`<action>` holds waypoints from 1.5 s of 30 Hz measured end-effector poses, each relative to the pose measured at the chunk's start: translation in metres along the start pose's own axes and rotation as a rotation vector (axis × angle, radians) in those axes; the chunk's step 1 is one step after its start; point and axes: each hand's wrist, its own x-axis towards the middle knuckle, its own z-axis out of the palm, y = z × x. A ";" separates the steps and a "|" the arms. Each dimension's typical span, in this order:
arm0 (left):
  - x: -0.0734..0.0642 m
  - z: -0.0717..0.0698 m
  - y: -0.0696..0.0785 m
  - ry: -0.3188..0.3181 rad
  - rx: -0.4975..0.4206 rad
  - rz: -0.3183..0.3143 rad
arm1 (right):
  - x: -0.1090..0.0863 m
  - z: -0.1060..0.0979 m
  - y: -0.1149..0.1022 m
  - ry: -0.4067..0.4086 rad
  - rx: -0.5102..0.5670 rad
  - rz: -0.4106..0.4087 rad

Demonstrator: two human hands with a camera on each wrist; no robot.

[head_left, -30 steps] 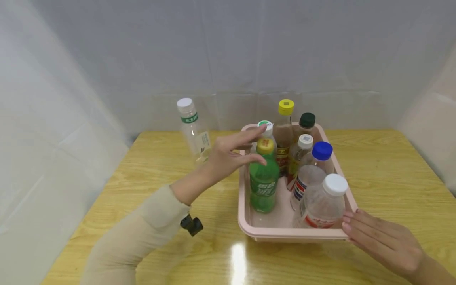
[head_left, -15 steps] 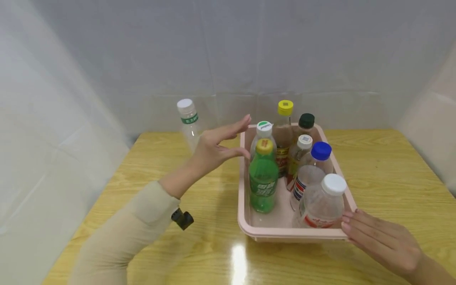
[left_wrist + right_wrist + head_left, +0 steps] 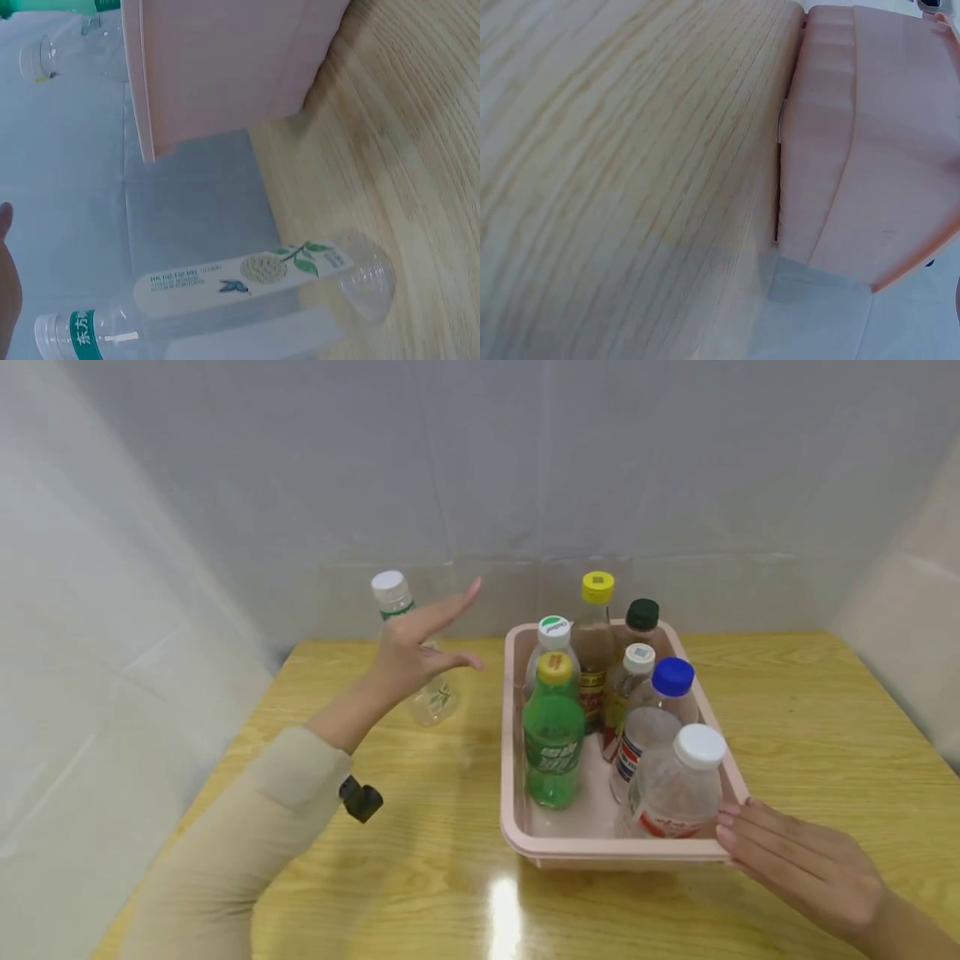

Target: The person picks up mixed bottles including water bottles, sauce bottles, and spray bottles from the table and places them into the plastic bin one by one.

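Observation:
My left hand is in the air left of the pink bin, thumb and fingers spread apart with nothing between them. Behind it, partly covered in the head view, a clear bottle with a white cap stands on the table; the left wrist view shows its floral label and green neck band. Straight fingers of my right hand touch the bin's near right corner. Inside the bin, a green bottle with a yellow cap stands at the left, in front of a white-capped bottle.
Also in the bin are a yellow-capped bottle, a dark-capped bottle, a small white-capped bottle, a blue-capped bottle and a wide clear bottle. A wood-grain table lies below, with pale sheeting behind.
My left hand has drawn away leftward from above the bottles in the bin to the front of the lone clear bottle. My right hand stays at the bin's corner.

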 end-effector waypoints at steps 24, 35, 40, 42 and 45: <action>-0.007 -0.033 -0.037 0.183 0.251 -0.162 | -0.007 -0.005 -0.001 -0.075 -0.034 0.017; -0.017 -0.046 -0.043 0.085 0.183 -0.660 | -0.011 -0.007 0.000 -0.102 -0.050 0.006; -0.017 -0.051 -0.047 0.043 0.033 -0.994 | -0.010 -0.006 0.001 -0.089 -0.045 -0.003; -0.018 -0.052 -0.049 0.015 0.009 -1.056 | -0.010 -0.006 0.001 -0.087 -0.039 -0.004; -0.019 -0.053 -0.051 -0.035 -0.005 -1.114 | -0.009 -0.006 0.002 -0.088 -0.041 -0.006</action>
